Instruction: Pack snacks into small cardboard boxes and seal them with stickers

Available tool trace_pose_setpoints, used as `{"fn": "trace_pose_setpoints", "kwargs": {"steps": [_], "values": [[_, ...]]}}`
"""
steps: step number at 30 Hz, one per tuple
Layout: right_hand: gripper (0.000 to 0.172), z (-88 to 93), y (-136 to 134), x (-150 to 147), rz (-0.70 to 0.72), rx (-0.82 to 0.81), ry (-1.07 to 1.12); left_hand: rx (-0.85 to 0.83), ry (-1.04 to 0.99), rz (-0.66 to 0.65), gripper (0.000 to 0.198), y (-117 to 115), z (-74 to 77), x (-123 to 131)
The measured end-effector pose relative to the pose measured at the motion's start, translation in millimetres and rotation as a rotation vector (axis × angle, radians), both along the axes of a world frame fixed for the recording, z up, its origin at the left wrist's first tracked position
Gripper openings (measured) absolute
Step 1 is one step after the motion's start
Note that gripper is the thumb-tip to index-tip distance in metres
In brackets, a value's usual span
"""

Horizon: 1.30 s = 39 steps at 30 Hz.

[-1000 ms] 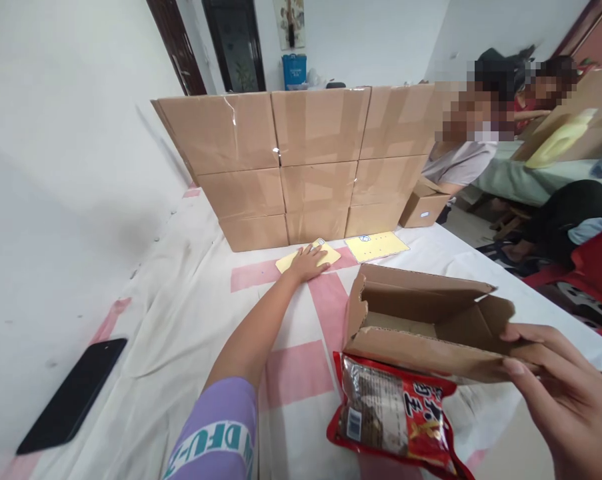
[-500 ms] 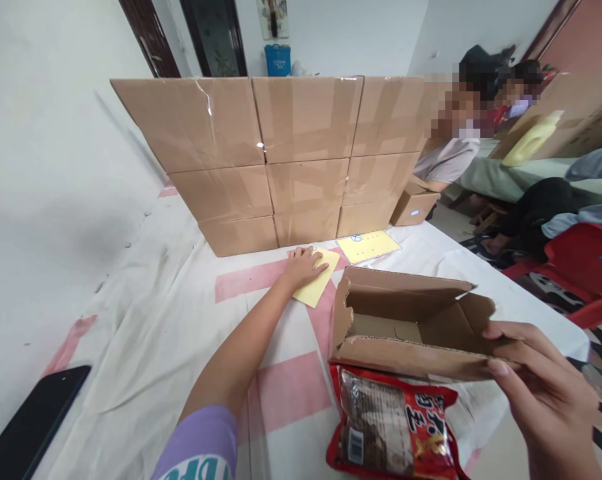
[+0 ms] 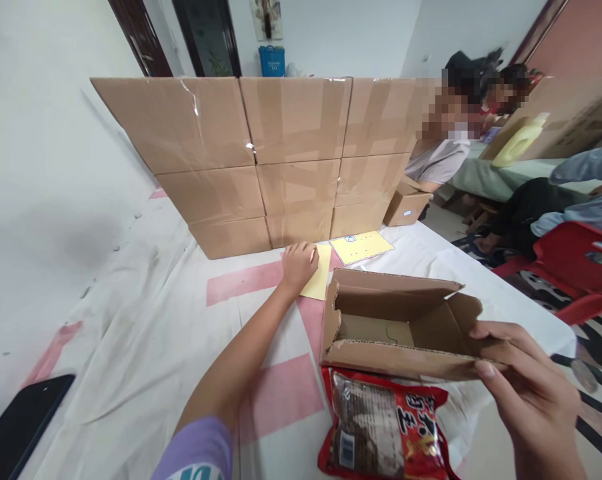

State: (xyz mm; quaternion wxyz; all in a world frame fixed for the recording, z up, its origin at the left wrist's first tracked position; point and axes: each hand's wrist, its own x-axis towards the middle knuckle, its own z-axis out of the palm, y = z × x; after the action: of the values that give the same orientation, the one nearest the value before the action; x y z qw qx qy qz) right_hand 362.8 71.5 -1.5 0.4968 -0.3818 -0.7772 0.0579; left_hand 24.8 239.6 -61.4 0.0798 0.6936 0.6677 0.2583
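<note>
Head view. The left hand (image 3: 299,265) reaches forward across the cloth-covered table (image 3: 145,333), fingers curled down on a yellow card (image 3: 321,283) that lies flat toward the table's far edge, just in front of the stacked cartons (image 3: 261,160). Whether the card is pinched or only pressed cannot be told. The right hand (image 3: 523,383) sits close to the body at the table's near right corner, thumb and fingers gripping the right end flap of an open cardboard box (image 3: 401,327).

The box's long axis runs left to right, parallel to the near edge, mouth facing up and empty. The card lies just beyond the box's far left corner, its long axis pointing roughly from the cartons toward the box; the left hand is by far the nearer to it. A red snack packet (image 3: 381,433) lies against the box's near wall. A second yellow sheet (image 3: 363,247) rests flat, farther back and right of the card, apart from both hands.
</note>
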Motion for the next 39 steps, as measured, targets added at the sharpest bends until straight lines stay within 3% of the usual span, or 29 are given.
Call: {"fn": "trace_pose_setpoints", "kwargs": {"steps": [4,8,12,17,23,28,31,35,39], "values": [[0.017,-3.9,2,3,-0.028,0.008,0.07,-0.026,-0.13,0.021,0.031,-91,10.2,-3],[0.021,-8.6,6,1,-0.061,0.037,0.173,-0.221,-0.197,-0.067,0.018,-188,0.1,2],[0.027,-9.5,11,-9,-0.011,0.047,0.232,-0.325,-0.254,-0.064,0.022,-238,-10.7,22],[0.032,-7.7,10,-23,0.003,0.028,0.312,-0.292,-0.319,0.086,0.035,-271,-15.2,48],[0.032,-11.9,-2,-40,-0.016,-0.006,0.342,-0.273,-0.507,0.19,0.033,-305,-24.2,59],[0.032,-17.0,-5,-59,0.034,-0.019,0.328,-0.256,-0.801,0.092,0.023,-306,-33.6,76],[0.031,-18.7,-2,-72,0.075,-0.05,0.329,-0.205,-0.961,0.061,0.028,-300,-34.9,85],[0.033,-16.1,5,-82,0.131,-0.11,0.343,-0.071,-1.074,0.081,0.031,-305,-26.4,78],[0.04,-10.2,10,-80,0.173,-0.163,0.328,-0.002,-0.812,-0.002,0.03,-333,7.0,43]]}}
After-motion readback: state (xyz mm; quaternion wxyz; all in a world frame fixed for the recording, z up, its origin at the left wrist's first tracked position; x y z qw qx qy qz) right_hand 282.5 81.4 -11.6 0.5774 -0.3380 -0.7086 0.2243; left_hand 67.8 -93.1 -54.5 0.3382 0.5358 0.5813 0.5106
